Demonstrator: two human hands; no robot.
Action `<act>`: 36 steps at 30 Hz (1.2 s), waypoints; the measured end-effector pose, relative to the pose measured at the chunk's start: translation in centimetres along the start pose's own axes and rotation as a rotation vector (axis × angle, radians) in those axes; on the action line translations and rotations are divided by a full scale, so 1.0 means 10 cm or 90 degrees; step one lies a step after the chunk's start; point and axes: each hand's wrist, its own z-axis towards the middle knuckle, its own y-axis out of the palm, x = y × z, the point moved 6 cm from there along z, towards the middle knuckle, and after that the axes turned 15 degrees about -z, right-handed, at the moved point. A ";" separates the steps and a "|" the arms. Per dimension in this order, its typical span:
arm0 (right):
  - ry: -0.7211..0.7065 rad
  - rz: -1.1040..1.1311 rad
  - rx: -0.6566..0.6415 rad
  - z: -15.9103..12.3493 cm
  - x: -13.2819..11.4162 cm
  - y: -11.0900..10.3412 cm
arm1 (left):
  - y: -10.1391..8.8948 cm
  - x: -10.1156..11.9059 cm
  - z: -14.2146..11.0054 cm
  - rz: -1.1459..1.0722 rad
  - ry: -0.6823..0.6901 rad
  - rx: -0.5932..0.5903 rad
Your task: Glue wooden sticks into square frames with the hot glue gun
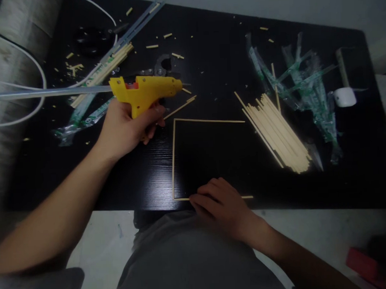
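Note:
My left hand (pixel 131 126) is closed round the handle of a yellow hot glue gun (pixel 146 89), whose nozzle points right. A clear glue stick (pixel 53 92) juts from its back end. Under it, to the right, three thin wooden sticks lie as a three-sided frame, open on the right: a far stick (pixel 209 120), a left stick (pixel 173 162) and a near stick (pixel 248 197). With fingers bent together, my right hand (pixel 223 207) holds the near stick against the table edge, covering its middle part; the fingertips are partly hidden.
A pile of wooden sticks (pixel 275 134) lies to the right on the black table (pixel 219 160). Beyond it are crumpled plastic wrappers (pixel 318 88) and a white case (pixel 345 97). Dark cutters (pixel 160 67), more sticks (pixel 112 65), offcuts and a white cable (pixel 37 66) are at the left and back.

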 end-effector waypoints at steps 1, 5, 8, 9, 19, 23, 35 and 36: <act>0.001 -0.001 -0.001 0.00 0.00 0.00 | 0.00 0.00 0.00 -0.001 0.003 -0.002; 0.007 0.002 -0.007 -0.02 0.00 0.01 | 0.01 0.01 0.01 -0.006 0.016 -0.005; 0.011 -0.002 -0.003 -0.01 -0.01 0.01 | 0.02 0.01 0.01 -0.008 0.022 -0.009; 0.010 -0.003 0.000 -0.01 -0.01 0.00 | 0.02 0.01 0.01 -0.009 0.023 -0.011; 0.018 -0.006 -0.001 -0.02 0.01 0.02 | 0.02 0.01 0.00 -0.003 -0.002 -0.005; 0.022 0.000 -0.003 -0.02 0.02 0.03 | 0.02 0.03 -0.01 -0.002 -0.004 0.003; 0.024 0.012 0.006 -0.03 0.02 0.05 | 0.01 0.01 -0.01 -0.009 -0.033 0.012; 0.024 0.013 0.007 -0.04 0.02 0.05 | 0.01 0.01 -0.01 -0.011 -0.031 0.012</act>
